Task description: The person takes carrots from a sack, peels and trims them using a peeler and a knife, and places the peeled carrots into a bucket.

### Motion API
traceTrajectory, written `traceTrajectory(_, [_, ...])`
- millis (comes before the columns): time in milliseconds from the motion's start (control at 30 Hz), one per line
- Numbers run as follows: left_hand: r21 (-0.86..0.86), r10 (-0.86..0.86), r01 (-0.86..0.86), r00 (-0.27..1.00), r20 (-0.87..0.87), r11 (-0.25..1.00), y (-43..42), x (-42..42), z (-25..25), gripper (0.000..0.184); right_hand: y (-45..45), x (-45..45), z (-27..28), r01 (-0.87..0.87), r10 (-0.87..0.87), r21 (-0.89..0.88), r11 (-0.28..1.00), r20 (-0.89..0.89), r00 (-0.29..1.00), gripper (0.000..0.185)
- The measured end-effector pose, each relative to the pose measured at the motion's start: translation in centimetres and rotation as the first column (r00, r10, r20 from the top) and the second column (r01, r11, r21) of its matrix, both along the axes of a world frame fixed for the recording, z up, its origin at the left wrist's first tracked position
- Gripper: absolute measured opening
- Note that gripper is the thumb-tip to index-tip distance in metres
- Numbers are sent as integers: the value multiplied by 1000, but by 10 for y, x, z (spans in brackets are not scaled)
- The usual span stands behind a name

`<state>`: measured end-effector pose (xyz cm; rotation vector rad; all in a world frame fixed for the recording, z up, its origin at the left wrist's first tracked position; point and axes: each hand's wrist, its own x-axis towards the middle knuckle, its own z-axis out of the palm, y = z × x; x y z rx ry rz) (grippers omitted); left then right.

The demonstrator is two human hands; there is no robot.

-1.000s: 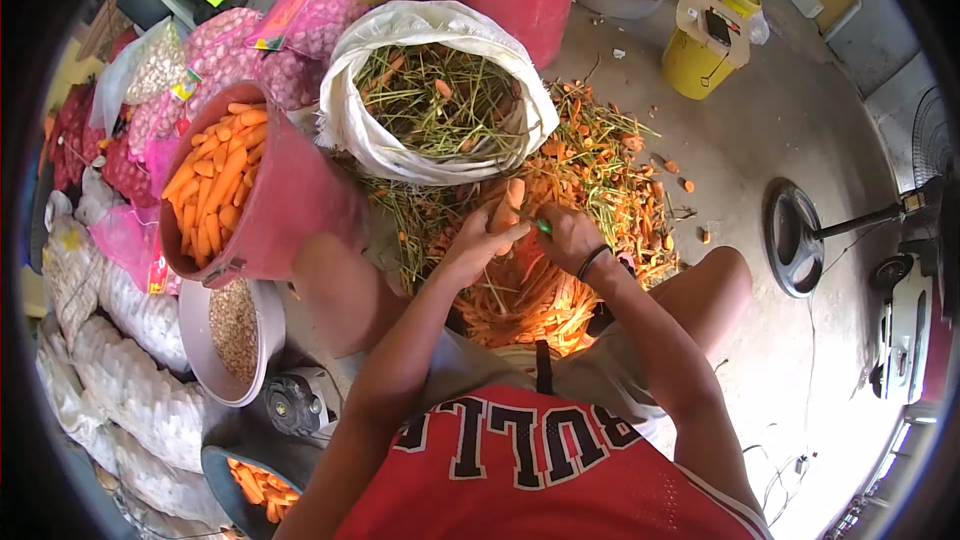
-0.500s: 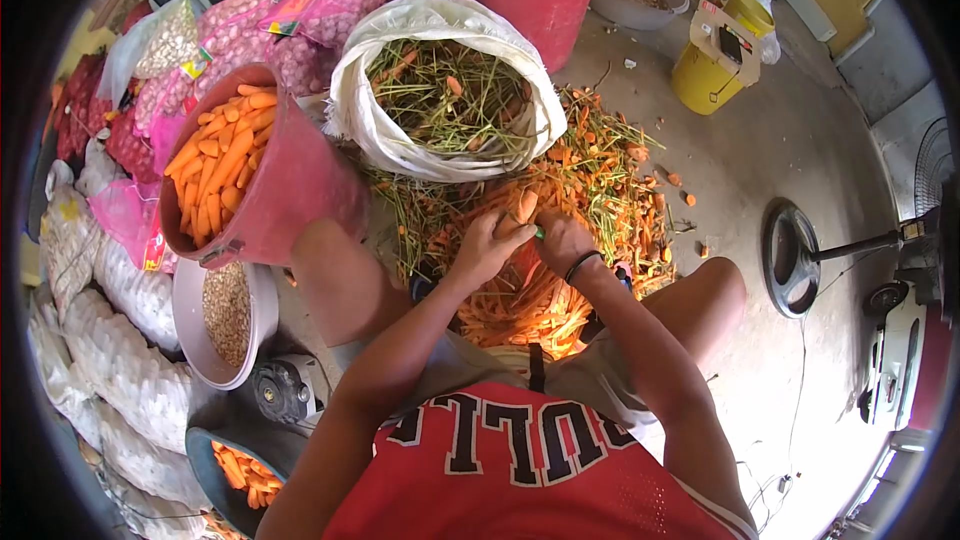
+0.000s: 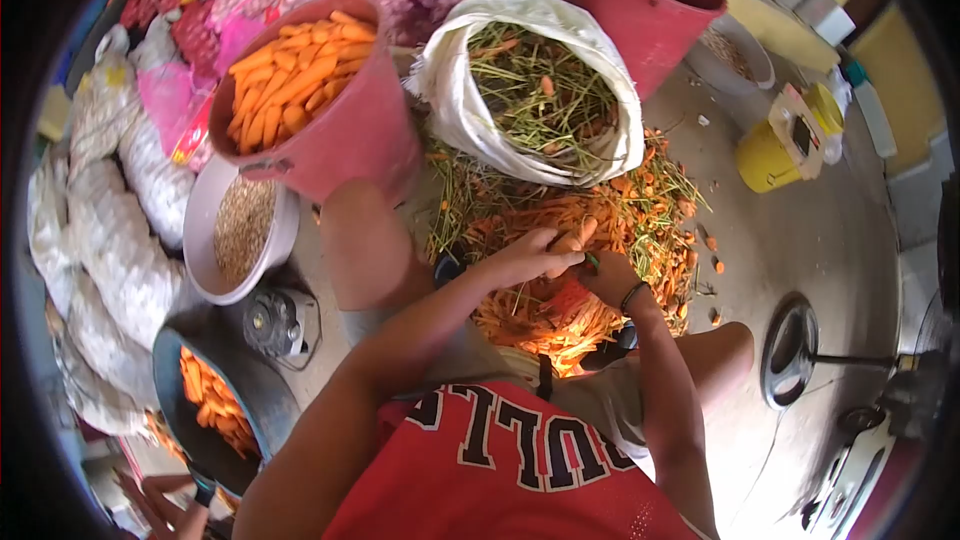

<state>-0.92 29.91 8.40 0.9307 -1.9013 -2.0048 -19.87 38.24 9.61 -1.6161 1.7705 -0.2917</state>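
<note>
My left hand (image 3: 530, 258) is wrapped round a carrot (image 3: 578, 233), whose tip points up and to the right. Close beside it, my right hand (image 3: 607, 280) grips a small tool with a green handle (image 3: 592, 260); its blade cannot be made out. Below both hands lies a heap of orange peelings (image 3: 548, 325) between my legs. Carrot tops and cut ends (image 3: 655, 205) spread around the heap. A white sack (image 3: 455, 80) full of green stems stands just beyond.
A red tub (image 3: 350, 145) of peeled carrots stands left, with a basin (image 3: 287, 230) and a dark bucket (image 3: 275, 385) nearer me. Beyond are another red tub (image 3: 650, 15) and a yellow bucket (image 3: 765, 162). A person's arms (image 3: 165, 505) show at lower left.
The view has turned, so the surroundings appear shifted. More of the dark bucket shows, and another person's arms have come into view at lower left. Both hands keep their holds.
</note>
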Motion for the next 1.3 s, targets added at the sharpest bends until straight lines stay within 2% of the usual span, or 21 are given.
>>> traceTrajectory(100, [78, -111, 107, 993, 49, 991, -6, 8, 13, 53, -6, 6, 15, -30, 29, 60, 998, 19, 999, 27])
traceTrajectory(133, [-56, -41, 41, 999, 3, 998, -6, 10, 6, 54, -6, 7, 11, -44, 43, 19, 999, 69, 997, 28])
traceTrajectory(200, [-312, 71, -102, 992, -108, 945, -3, 14, -6, 57, -12, 5, 18, -183, 174, 92, 979, 101, 980, 29])
traceTrajectory(233, [-200, 41, -57, 996, -86, 978, -7, 18, -6, 56, -15, 2, 21, -249, 234, 126, 960, 120, 965, 30])
traceTrajectory(267, [-84, 7, -13, 998, -69, 996, -14, 23, -5, 55, -13, -6, 11, -271, 264, -4, 962, 249, 932, 31])
traceTrajectory(300, [37, -30, 32, 998, -56, 999, -18, 27, -1, 55, -14, -6, 20, -227, 189, 87, 970, 315, 930, 31])
traceTrajectory(367, [24, -18, 19, 997, -69, 1000, -16, 29, 11, 55, -15, -5, 44, -142, 14, 274, 951, 421, 907, 32])
traceTrajectory(433, [-2, -9, 9, 993, -120, 1000, -11, 31, 34, 55, -16, -4, 39, -140, -23, 282, 949, 506, 862, 32])
traceTrajectory(500, [-89, -2, -14, 985, -173, 996, -11, 30, 27, 57, -16, -2, 34, -146, -41, 298, 943, 540, 841, 30])
traceTrajectory(533, [-142, -4, -23, 982, -187, 990, -11, 30, 24, 57, -16, -1, 24, -180, 16, 211, 961, 603, 798, 29])
traceTrajectory(667, [-258, -19, -27, 985, -172, 966, -10, 32, 25, 55, -19, 3, 24, -207, -62, 454, 866, 510, 858, 32])
traceTrajectory(733, [-332, -66, 42, 996, -61, 942, -12, 29, 21, 55, -15, 18, 38, -168, -80, 540, 825, 406, 911, 33])
traceTrajectory(767, [-368, -95, 85, 995, -9, 926, -13, 26, 18, 55, -12, 18, 32, -159, -91, 506, 848, 434, 896, 33])
traceTrajectory(867, [-284, -39, 21, 997, -59, 959, -11, 19, 7, 56, -8, 14, 19, -135, -94, 448, 884, 453, 887, 32])
traceTrajectory(967, [-168, 75, -95, 989, -126, 981, -5, 8, 16, 56, -7, -8, 7, -95, 90, 25, 995, 171, 981, 33])
traceTrajectory(1000, [-84, 22, -19, 999, 40, 996, -10, 9, 26, 57, -7, -8, 23, -20, 23, -42, 999, 63, 998, 31])
traceTrajectory(1100, [-13, -4, 7, 977, 211, 1000, -14, 8, 17, 58, 10, -37, 10, 146, -146, -183, 972, 15, 989, 30])
traceTrajectory(1133, [-240, 56, -31, 993, 101, 970, -13, 8, 1, 52, 15, -40, 19, 155, -165, -172, 973, -42, 985, 34])
traceTrajectory(1167, [-515, 92, -45, 994, 66, 856, -14, 7, -15, 50, 17, -45, 19, 149, -159, -145, 978, -58, 986, 35])
traceTrajectory(1233, [-906, 122, -85, 992, -36, 414, -16, 5, -18, 47, 21, -56, 15, 137, -145, -92, 986, -86, 986, 38])
traceTrajectory(1300, [-924, 184, -146, 979, -84, 353, -16, 4, -11, 45, 26, -58, 13, 194, -203, -164, 967, -38, 978, 42])
